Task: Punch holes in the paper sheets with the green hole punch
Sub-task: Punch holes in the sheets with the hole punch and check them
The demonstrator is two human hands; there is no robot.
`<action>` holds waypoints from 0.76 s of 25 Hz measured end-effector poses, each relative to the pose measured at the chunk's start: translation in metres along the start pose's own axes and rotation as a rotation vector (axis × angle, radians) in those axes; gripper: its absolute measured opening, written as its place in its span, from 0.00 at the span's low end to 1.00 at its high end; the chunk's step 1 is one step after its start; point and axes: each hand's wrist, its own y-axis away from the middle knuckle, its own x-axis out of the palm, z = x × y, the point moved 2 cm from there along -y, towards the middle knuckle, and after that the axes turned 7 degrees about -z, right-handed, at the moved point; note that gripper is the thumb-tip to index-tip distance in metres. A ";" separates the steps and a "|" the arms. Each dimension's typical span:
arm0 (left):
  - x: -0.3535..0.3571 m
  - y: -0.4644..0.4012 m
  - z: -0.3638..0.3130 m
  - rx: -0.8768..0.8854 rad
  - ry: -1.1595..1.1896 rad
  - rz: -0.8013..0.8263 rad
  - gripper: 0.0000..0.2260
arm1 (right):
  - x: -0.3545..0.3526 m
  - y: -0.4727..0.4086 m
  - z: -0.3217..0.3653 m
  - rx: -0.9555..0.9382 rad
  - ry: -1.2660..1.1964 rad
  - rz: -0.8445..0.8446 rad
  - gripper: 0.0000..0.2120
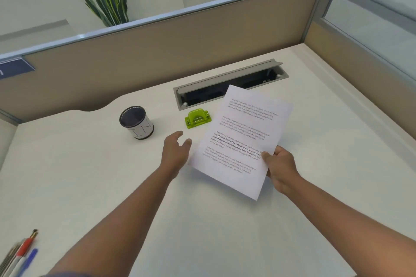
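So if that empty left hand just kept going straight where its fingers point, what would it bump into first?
Probably the green hole punch. The left hand is open and its fingers aim up the desk toward it, though height above the desk is unclear.

Hole punch (197, 118) mid-frame on bench (90, 175), cup (136, 123) to its left, cable tray (229, 84) just above it. Paper sheets (242, 139) right of punch, overlapping tray's lower edge. Pens (20, 254) in lower-left corner.
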 end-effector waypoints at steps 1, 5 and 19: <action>0.006 -0.010 -0.005 0.064 -0.083 0.032 0.22 | -0.002 -0.004 -0.001 0.019 0.008 0.009 0.10; 0.027 -0.057 -0.034 0.215 -0.293 0.067 0.17 | -0.007 -0.019 0.001 0.055 0.029 0.012 0.10; 0.047 -0.138 -0.054 0.033 -0.224 0.192 0.08 | 0.000 -0.050 0.003 0.086 0.119 0.112 0.11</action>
